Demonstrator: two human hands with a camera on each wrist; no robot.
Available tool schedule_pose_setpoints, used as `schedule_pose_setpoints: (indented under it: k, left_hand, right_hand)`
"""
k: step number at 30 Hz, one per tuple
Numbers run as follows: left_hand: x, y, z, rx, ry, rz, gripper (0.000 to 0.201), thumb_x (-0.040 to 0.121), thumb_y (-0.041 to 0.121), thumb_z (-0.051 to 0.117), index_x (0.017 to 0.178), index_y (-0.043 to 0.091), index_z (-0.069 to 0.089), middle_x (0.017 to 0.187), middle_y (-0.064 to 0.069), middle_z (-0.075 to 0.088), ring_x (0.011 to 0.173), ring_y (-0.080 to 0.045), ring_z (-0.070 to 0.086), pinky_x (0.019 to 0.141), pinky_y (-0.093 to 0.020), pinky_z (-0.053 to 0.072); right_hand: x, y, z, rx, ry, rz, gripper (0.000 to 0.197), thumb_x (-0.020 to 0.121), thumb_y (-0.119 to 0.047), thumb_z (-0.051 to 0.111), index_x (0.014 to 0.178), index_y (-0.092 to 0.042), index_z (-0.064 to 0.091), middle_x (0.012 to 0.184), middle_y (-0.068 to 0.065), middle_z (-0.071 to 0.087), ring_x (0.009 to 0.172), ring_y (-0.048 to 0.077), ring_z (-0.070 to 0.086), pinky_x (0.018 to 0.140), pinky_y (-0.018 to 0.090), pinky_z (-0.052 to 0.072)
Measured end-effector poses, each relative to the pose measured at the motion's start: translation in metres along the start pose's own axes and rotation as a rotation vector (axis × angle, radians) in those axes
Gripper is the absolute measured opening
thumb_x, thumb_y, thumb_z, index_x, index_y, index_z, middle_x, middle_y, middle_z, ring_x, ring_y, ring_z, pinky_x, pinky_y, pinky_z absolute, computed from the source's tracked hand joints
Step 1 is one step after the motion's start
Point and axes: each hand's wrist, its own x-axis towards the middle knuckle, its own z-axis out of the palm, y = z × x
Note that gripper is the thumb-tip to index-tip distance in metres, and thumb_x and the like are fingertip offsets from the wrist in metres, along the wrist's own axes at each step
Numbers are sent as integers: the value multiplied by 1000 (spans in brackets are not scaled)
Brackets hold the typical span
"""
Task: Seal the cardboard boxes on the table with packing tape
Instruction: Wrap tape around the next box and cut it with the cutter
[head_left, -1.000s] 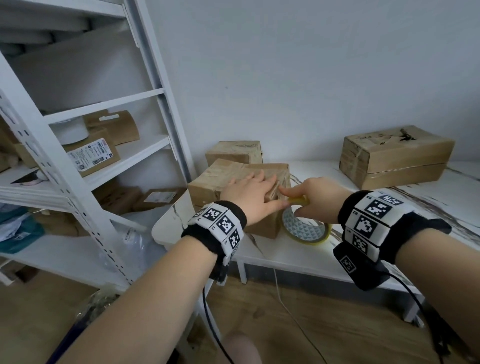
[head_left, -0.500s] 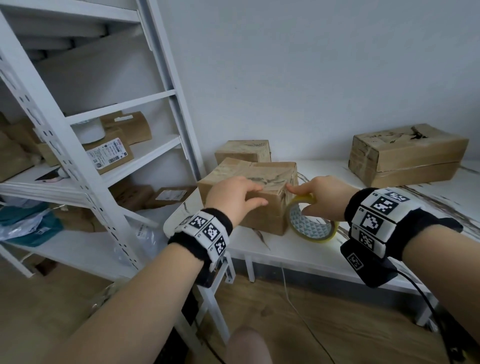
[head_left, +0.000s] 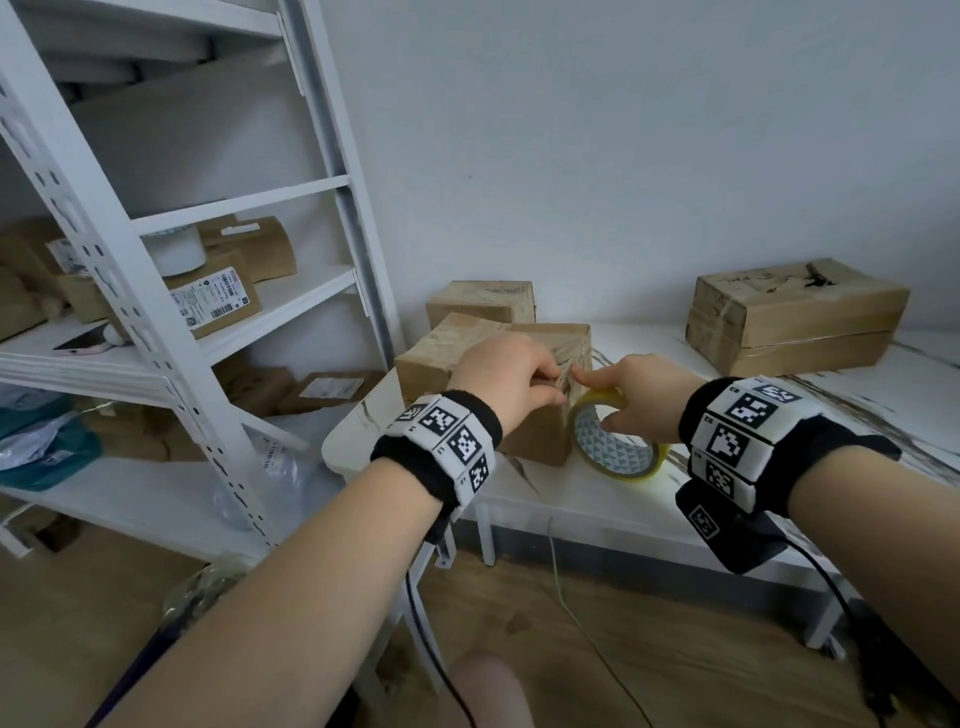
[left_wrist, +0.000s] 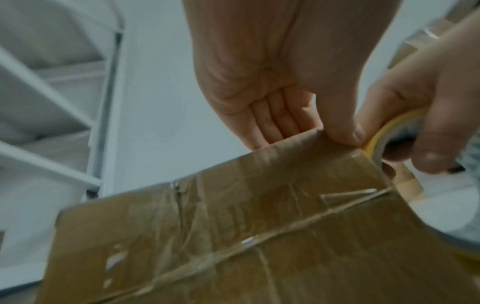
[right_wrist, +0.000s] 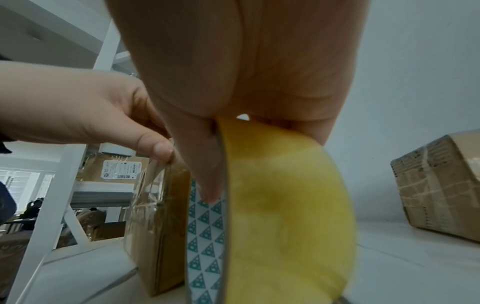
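Nearest, the two forearms wear black wristbands with black-and-white coded tags. The left hand (head_left: 511, 374) sits at the near right top edge of the box (head_left: 436, 358); its fingers (left_wrist: 270, 121) are curled over that edge and the thumb presses at the corner, so it grips the box there. In the right wrist view a clear strip of tape (right_wrist: 145, 185) hangs down the box's side from under the left thumb.

The right hand (head_left: 641, 395) holds the roll (head_left: 613, 447), which stands on edge on the surface (head_left: 597, 499), just beside the box's right side and touching it or nearly so; I cannot tell which. The right fingers (right_wrist: 205, 164) pass into the roll's core, which bears a teal triangle pattern, while the rest of the hand lies over the yellow outer band, so they are closed on the roll.

The box stands near the left end of the surface, already wrapped in creased clear tape. Right behind it, against the wall, stands a second box (head_left: 480, 301). Well apart, toward the right, a wide box (head_left: 795, 317) sits on the surface, also taped.

To the left stands a white metal rack (head_left: 156, 332) whose shelves carry brown parcels with printed labels. Under the surface lies a wood floor (head_left: 623, 649) with a thin cable across it.
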Motion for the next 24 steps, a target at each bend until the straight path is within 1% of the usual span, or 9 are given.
schedule_pose_setpoints:
  k: [2, 4, 6, 9, 11, 15, 17, 20, 24]
  left_hand:
    - [-2, -8, 0, -40, -16, 25, 33, 86, 39, 62, 114, 22, 66, 112, 4, 62, 104, -16, 55, 86, -29, 42]
    - [-7, -22, 0, -55, -39, 13, 44, 85, 43, 62, 125, 25, 59, 124, 4, 58, 115, -16, 51, 97, -34, 42]
    - [-15, -36, 2, -18, -19, -55, 49, 85, 45, 61, 129, 26, 55, 130, 5, 55, 121, -16, 48, 101, -35, 40]
    - [-17, -47, 4, -43, 18, -121, 37, 90, 38, 57, 125, 26, 60, 126, 5, 59, 117, -16, 52, 98, -33, 42]
    - [-15, -41, 4, -9, 14, -129, 37, 90, 39, 57, 124, 26, 60, 122, 4, 61, 114, -17, 54, 95, -33, 44]
    - [-20, -9, 18, 92, 77, 14, 46, 86, 40, 61, 129, 28, 53, 126, 6, 59, 116, -16, 54, 97, -37, 46]
    - [-16, 1, 20, 38, 98, -4, 41, 88, 39, 60, 127, 27, 56, 123, 5, 61, 113, -17, 55, 94, -37, 47]
    - [-8, 2, 13, 63, 60, -23, 41, 87, 44, 60, 123, 25, 59, 117, 4, 62, 107, -18, 56, 87, -34, 47]
    - [-6, 1, 17, 29, 8, -8, 50, 86, 43, 60, 131, 21, 52, 123, 0, 57, 112, -19, 52, 94, -35, 43]
  right_hand:
    - [1, 0, 0, -4, -9, 0, 67, 89, -20, 58, 146, -36, 27, 95, 5, 54, 81, 13, 44, 71, 23, 36]
    - [2, 0, 2, -2, -3, 3, 67, 89, -21, 58, 146, -37, 27, 87, -1, 45, 83, 13, 43, 71, 23, 35]
    - [4, 0, 4, -1, -9, 7, 67, 90, -20, 58, 146, -37, 26, 87, -3, 41, 83, 14, 43, 71, 23, 34]
    - [4, 0, 3, -18, -18, 10, 67, 90, -21, 58, 146, -38, 26, 87, -2, 45, 83, 16, 45, 71, 25, 37]
    - [3, -1, 1, -23, -9, 13, 67, 90, -22, 58, 146, -38, 26, 91, -1, 45, 85, 16, 45, 72, 25, 36]
    - [2, 0, 2, -15, 20, 0, 65, 89, -21, 59, 145, -36, 29, 99, 3, 53, 95, 20, 52, 73, 23, 35]
    - [2, 0, 3, -29, 30, -1, 65, 89, -21, 59, 145, -35, 30, 112, 6, 59, 103, 21, 55, 73, 22, 35]
    - [2, 0, 3, -26, 35, 4, 65, 89, -21, 58, 145, -35, 29, 116, 6, 60, 102, 20, 55, 73, 22, 35]
    - [2, 2, 5, -10, 42, -10, 65, 89, -21, 58, 146, -35, 29, 119, 7, 60, 105, 21, 56, 73, 21, 33]
